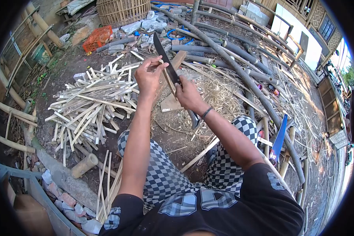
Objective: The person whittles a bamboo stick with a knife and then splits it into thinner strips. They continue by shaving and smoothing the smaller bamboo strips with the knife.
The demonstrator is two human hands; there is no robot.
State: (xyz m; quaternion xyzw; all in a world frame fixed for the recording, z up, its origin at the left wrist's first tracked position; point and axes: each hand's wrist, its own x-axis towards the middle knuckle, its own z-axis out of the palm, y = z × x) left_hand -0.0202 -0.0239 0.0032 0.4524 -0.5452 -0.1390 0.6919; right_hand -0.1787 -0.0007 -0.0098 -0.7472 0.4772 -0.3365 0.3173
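The left hand [148, 78] pinches a slender bamboo strip [168, 77] along the machete [164, 57], whose lower end the right hand [188, 94] grips. Checkered block characters on the black shirt [240, 220] are foreshortened past reading; the blue handsaw's [279, 135] label is too small to read.

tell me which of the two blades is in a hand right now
The long dark blade, gripped by the right hand; the blue blade is off to the right, with no hand on it.
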